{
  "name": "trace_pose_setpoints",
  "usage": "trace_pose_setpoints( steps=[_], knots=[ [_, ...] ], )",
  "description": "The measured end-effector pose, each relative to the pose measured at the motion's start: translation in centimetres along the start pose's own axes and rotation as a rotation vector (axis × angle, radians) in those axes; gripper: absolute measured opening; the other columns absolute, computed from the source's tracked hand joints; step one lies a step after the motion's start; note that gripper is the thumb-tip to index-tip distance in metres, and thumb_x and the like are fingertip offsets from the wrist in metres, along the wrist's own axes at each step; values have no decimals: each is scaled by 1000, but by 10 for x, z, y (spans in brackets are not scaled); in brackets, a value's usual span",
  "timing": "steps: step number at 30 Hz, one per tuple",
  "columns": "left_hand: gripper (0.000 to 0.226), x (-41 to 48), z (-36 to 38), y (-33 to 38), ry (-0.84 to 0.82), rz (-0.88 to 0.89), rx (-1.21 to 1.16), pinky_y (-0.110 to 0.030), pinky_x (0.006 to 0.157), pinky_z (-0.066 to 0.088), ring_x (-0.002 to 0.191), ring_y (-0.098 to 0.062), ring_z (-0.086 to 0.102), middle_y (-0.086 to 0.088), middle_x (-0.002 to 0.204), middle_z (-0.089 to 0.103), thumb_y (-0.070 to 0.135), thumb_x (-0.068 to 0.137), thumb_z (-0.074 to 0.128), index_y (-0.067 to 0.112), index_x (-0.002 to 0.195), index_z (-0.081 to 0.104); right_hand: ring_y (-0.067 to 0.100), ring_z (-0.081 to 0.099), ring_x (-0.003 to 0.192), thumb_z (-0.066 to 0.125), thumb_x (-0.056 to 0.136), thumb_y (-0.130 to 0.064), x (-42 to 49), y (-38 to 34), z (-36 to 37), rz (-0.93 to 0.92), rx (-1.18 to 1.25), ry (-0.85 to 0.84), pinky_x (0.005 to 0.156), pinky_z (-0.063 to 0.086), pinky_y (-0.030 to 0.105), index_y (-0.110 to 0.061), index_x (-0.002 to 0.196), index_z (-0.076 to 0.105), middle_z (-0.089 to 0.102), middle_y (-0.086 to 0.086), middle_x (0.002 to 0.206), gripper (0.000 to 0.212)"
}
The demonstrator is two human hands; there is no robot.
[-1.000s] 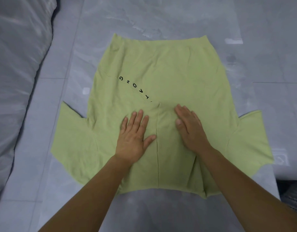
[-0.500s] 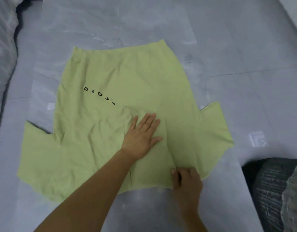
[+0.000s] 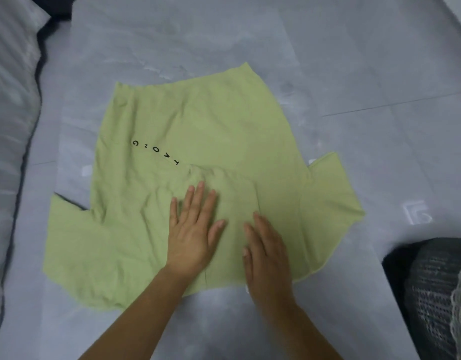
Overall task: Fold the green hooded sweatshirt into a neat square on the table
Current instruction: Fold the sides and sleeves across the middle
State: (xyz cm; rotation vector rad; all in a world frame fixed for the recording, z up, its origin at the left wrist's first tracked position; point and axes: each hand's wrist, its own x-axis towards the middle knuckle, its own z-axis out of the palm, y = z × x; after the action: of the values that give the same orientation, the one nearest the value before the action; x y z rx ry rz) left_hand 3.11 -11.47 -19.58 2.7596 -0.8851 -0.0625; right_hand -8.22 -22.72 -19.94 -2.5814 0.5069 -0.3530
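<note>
While both hands lie flat on the cloth, the job in hand looks like smoothing out the green sweatshirt so that it can be folded. It is spread out in the middle of the grey table, with its bottom edge far from the person and the hood folded up over the chest, close to the person. The left hand is open, palm down, fingers spread, and presses on the hood; it grips nothing. The right hand is open too, palm down just beside it, near the close edge of the cloth; it holds nothing. To do this step well, I think the 2 hands should push gently out from the middle to the sides, so the bumps in the hood go flat. Keep 1 hand still while the other one slides, or the whole thing may slip on the smooth top. The 2 sleeve parts stick out to the left and the right and are not yet folded in, so most of the folding is left to do. Black letters run in a slanted line across the front. A pale soft cover lies along the left side. At the low right there is something dark with small holes, but I cannot tell what it is.
</note>
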Motion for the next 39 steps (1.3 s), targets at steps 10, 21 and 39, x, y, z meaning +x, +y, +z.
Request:
trace_pose_setpoints(
  steps=[10,21,39],
  knots=[
    [67,-56,25,-31,-125,-206,84,-53,112,15,140,-33,18,-17,151,25,61,92,17,18,142,28,28,26,138,18,93,-52,22,16,35,-94,-272,-315,113,19,44,-18,142,32,32,15,149,61],
    [68,-70,10,-59,-126,-390,-23,-43,113,10,138,-20,23,-7,151,26,57,93,13,12,142,28,30,25,136,10,94,-52,26,6,29,-67,-298,-366,112,11,40,-13,140,35,35,18,146,65],
    [65,-62,17,-52,-143,-292,12,-53,109,19,141,-32,20,-14,151,29,61,91,21,23,143,28,31,26,139,14,94,-53,68,-8,51,-62,-277,-278,114,16,46,-17,142,32,31,18,149,63]
  ],
)
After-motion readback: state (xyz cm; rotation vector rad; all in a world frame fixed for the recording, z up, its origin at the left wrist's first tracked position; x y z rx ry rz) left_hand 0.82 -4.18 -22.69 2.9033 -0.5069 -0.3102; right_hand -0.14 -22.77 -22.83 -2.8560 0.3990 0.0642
